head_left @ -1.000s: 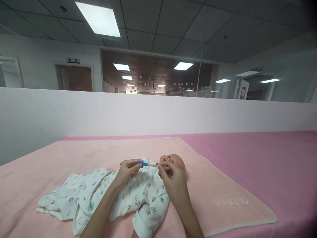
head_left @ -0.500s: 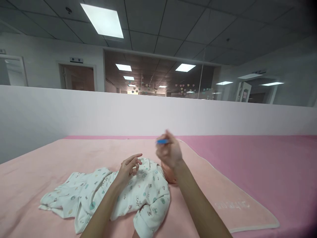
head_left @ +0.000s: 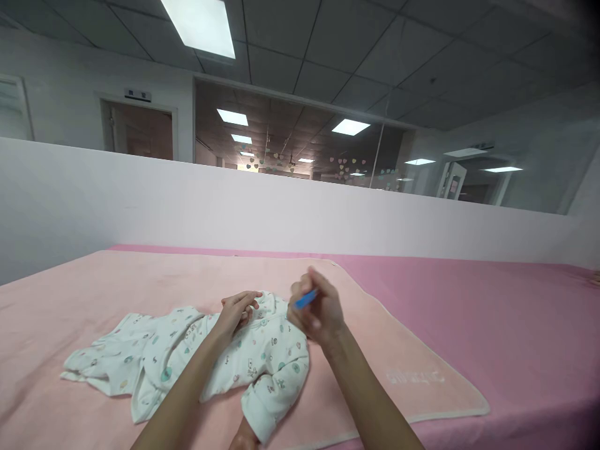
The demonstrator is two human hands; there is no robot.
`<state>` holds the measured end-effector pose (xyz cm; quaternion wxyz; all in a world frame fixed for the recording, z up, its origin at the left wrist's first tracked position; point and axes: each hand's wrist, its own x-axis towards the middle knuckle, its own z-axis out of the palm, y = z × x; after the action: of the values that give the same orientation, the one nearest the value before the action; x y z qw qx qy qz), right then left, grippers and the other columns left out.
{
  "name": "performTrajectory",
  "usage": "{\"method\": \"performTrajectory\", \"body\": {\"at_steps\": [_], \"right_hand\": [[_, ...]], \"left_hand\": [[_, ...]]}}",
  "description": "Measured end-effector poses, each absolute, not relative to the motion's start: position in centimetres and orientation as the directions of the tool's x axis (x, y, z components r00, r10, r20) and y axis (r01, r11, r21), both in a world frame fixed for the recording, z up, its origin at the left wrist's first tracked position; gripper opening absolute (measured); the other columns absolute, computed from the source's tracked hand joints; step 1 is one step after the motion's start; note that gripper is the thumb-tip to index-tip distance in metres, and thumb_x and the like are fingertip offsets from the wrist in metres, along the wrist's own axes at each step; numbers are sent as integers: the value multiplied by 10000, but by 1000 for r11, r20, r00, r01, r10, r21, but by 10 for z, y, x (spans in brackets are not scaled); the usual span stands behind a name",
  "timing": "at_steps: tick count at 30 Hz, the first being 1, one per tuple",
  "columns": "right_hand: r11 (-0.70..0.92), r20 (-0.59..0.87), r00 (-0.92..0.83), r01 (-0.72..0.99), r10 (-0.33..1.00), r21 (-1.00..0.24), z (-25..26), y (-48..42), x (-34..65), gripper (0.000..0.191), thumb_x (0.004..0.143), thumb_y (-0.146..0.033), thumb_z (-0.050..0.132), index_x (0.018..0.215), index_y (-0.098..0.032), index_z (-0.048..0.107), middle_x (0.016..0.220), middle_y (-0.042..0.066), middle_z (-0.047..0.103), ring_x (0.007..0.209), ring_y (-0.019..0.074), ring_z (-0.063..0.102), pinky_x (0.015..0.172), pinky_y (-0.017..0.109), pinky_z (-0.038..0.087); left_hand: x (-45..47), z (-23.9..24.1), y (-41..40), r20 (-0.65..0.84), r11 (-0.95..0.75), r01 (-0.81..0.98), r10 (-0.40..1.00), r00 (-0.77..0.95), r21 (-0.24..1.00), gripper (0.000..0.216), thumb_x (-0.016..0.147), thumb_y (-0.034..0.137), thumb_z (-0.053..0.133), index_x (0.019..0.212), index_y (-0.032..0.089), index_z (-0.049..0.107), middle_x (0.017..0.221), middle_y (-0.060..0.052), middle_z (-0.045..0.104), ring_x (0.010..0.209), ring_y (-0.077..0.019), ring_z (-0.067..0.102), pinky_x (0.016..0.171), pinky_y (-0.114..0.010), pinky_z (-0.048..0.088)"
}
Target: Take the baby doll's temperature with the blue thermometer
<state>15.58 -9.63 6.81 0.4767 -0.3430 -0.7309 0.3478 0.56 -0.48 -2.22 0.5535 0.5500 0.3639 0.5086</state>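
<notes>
A baby-sized figure in white printed clothes (head_left: 276, 350) lies on a peach blanket (head_left: 178, 275); I cannot tell whether it is a doll. Its head is hidden behind my right hand. One small brown limb (head_left: 244, 436) sticks out of the near sleeve. My left hand (head_left: 238, 310) rests on or just over the chest of the clothes, fingers loosely stretched and holding nothing. Above the head end, my right hand (head_left: 319, 306) is closed around a short blue stick-like object (head_left: 306, 299). Motion blurs that hand, and the object's kind does not show.
Under the blanket a pink cover (head_left: 450, 312) spreads to the right. A low white wall (head_left: 262, 212) runs behind the surface, with a large window (head_left: 300, 137) above it. At the far right edge, something small and brownish (head_left: 596, 278) is partly in view.
My right hand has come down with the blue object, which now tilts. My left hand has settled lower and flatter on the clothes. The camera view has tilted slightly.
</notes>
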Motion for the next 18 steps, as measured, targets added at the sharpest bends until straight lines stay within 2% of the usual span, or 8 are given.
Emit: {"method": "performTrajectory", "body": {"at_steps": [3, 6, 8, 10, 11, 15, 16, 18], "right_hand": [[546, 470, -289, 303, 834, -781, 63, -96, 153, 431, 813, -407, 383, 542, -175, 625, 425, -48, 526, 342, 59, 388, 344, 179, 303], [554, 527, -199, 453, 827, -698, 51, -99, 155, 396, 831, -373, 381, 586, -178, 625, 419, -41, 484, 387, 70, 408, 390, 178, 298], [562, 625, -148, 626, 766, -541, 35, -104, 162, 393, 837, -349, 384, 553, -175, 592, 438, -19, 470, 425, 81, 406, 440, 193, 290], [541, 671, -167, 741, 722, -398, 14, -113, 174, 398, 829, -335, 409, 493, -169, 543, 461, -5, 467, 453, 86, 395, 480, 212, 280], [522, 647, -174, 756, 742, -395, 2, -118, 183, 402, 835, -334, 403, 494, -168, 535, 469, -5, 468, 454, 86, 390, 485, 216, 278], [360, 489, -29, 715, 872, -599, -43, -137, 226, 354, 854, -371, 375, 658, -184, 603, 569, 0, 544, 528, 117, 477, 497, 214, 330], [326, 461, -20, 733, 887, -597, -52, -140, 238, 310, 848, -366, 389, 740, -194, 624, 622, 5, 578, 566, 130, 508, 521, 219, 355], [274, 437, -40, 829, 899, -488, -66, -141, 261, 250, 833, -318, 413, 897, -215, 632, 715, 20, 624, 633, 156, 550, 579, 242, 391]], "left_hand": [[6, -23, -4, 184, -163, -106, 954, 235, 981, 423, 660, 501, 547, 856, 131, 602, 594, 20, 503, 407, -52, 337, 392, -186, 213], [7, -26, -3, 242, -260, 33, 934, 262, 965, 400, 713, 494, 483, 845, 137, 603, 613, 2, 532, 441, -79, 379, 412, -198, 234], [9, -29, -4, 325, -391, 206, 899, 292, 897, 366, 743, 477, 450, 779, 150, 611, 595, 0, 538, 479, -103, 417, 451, -210, 258], [10, -32, -6, 399, -503, 407, 861, 316, 762, 356, 769, 458, 420, 687, 166, 606, 556, 4, 528, 506, -121, 439, 485, -220, 255], [11, -33, -8, 421, -532, 494, 846, 326, 687, 365, 783, 451, 401, 655, 172, 600, 553, 1, 529, 523, -131, 452, 494, -224, 244], [15, -33, -16, 458, -538, 666, 831, 316, 516, 379, 819, 436, 347, 697, 192, 609, 654, -29, 579, 631, -169, 509, 509, -233, 225], [17, -31, -18, 469, -543, 677, 825, 316, 498, 366, 819, 437, 351, 741, 201, 620, 694, -34, 591, 670, -177, 520, 518, -234, 235], [24, -27, -20, 498, -569, 677, 802, 330, 467, 343, 810, 448, 375, 825, 224, 635, 775, -40, 605, 764, -193, 528, 552, -238, 272]]}}
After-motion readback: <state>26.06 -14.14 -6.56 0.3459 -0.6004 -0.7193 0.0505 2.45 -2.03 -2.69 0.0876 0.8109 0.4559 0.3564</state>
